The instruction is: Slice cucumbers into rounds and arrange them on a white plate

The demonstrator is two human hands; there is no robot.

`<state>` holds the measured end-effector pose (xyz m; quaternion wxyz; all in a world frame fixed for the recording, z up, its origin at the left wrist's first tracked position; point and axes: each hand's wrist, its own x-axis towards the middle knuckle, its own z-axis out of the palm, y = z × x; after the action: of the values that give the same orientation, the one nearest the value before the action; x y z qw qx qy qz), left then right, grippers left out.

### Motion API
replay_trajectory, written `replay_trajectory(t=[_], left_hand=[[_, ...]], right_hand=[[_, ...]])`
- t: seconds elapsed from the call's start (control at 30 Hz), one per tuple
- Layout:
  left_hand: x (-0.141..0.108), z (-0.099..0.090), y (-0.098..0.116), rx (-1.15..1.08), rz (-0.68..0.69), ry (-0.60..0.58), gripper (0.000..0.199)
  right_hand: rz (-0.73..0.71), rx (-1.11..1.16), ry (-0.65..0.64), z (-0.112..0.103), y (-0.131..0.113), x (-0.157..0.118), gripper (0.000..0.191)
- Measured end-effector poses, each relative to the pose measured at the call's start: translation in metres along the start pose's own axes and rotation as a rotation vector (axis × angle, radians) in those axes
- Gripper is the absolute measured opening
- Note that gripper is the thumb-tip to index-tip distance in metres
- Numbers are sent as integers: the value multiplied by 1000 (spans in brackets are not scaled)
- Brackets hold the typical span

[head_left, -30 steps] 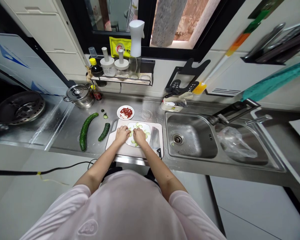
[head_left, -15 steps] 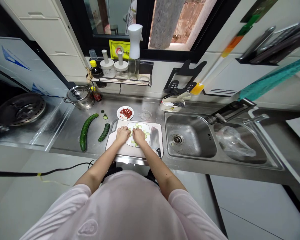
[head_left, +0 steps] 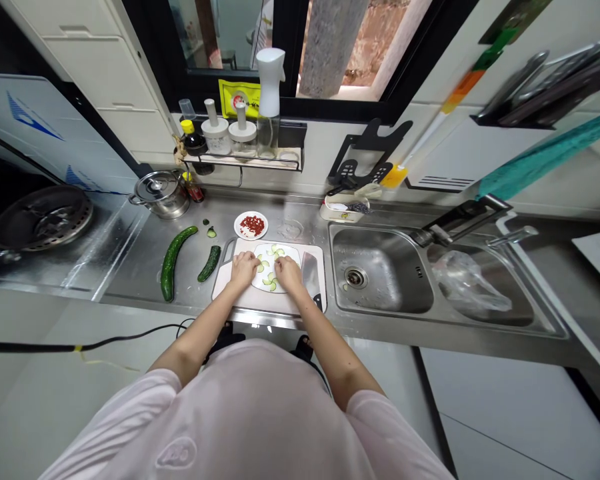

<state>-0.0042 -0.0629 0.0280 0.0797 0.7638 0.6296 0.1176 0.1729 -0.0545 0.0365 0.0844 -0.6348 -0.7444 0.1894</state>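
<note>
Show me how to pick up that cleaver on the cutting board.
Take the cleaver by its dark handle from the near side: it lies along the cutting board's right edge, handle toward the person, blade pointing away, so the right hand seems best placed.

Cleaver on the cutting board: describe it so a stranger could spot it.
Start at the steel double sink. Left of it lies a pale cutting board. The cleaver rests along the board's right edge, broad blade pointing away from the person, black handle toward them: the only knife there.
</note>
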Motion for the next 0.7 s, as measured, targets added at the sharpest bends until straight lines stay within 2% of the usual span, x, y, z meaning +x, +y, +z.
replay_trajectory(t=[0.2, 0.43, 0.57, 0.7], left_hand=[[0, 7, 1, 13, 29, -8, 24], [2, 6, 2, -15, 6, -16, 23], [2, 6, 3, -53, -19, 32, 23], [-4, 5, 4, -117, -98, 128, 24]], right_hand=[[12, 208, 134, -7, 16, -17, 28], [17, 375, 259, -13, 34, -41, 30], [22, 426, 333, -21, 38, -55, 31], [13, 467, 397, -34, 33, -71, 30]])
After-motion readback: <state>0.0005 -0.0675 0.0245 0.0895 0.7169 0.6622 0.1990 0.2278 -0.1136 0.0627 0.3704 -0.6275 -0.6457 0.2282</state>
